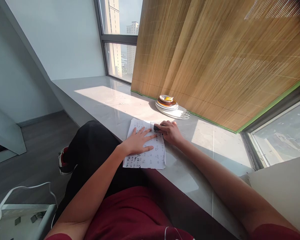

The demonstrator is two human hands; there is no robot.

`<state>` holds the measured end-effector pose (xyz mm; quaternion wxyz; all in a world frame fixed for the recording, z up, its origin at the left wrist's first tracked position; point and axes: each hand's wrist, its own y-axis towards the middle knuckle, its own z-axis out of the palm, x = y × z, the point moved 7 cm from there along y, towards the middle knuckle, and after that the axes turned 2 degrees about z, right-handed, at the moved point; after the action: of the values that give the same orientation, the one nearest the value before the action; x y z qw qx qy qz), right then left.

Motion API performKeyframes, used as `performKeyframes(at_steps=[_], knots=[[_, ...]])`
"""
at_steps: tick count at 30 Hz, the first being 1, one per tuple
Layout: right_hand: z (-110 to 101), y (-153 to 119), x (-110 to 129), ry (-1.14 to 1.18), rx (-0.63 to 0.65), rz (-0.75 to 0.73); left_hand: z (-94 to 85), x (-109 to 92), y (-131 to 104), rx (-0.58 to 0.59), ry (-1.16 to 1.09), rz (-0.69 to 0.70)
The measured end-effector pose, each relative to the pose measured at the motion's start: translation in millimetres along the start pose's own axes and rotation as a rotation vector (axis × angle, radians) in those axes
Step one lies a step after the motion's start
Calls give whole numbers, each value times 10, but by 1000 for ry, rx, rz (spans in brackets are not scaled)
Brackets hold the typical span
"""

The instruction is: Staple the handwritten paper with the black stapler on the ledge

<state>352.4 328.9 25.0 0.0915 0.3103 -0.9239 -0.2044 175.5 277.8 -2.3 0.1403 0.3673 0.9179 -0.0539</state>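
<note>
Here, pinning handwritten paper across the near edge of the glossy, tiled surface

Pressing it flat with the left hand, spread wide; pinching a small black object in the right hand near the paper's far right corner. Partly overhanging, thin, slightly crinkled. Leaving open room before the stacked round plates near the far edge, beside a ribbed, slatted blind.

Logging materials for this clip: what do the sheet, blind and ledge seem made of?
Sheet: matte paper, thin and written on. Blind: probably bamboo or wood, dull; fine tan strips. Ledge: polished tile or stone, unclear which; seams and reflections show.
</note>
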Motion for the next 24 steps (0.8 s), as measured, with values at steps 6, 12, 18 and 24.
performKeyframes(at_steps=[6, 12, 18, 24], knots=[[0, 16, 64, -92, 54, -30, 19, 21, 8, 5, -11, -15], [-12, -10, 103, -85, 50, -43, -2, -1, -12, 8, 15, -3], [-14, -97, -161, 63, -154, 79, -12, 13, -22, 9, 14, -9], [-306, -152, -379, 80, -501, 306, 21, 35, -9, 20, -1, -3]])
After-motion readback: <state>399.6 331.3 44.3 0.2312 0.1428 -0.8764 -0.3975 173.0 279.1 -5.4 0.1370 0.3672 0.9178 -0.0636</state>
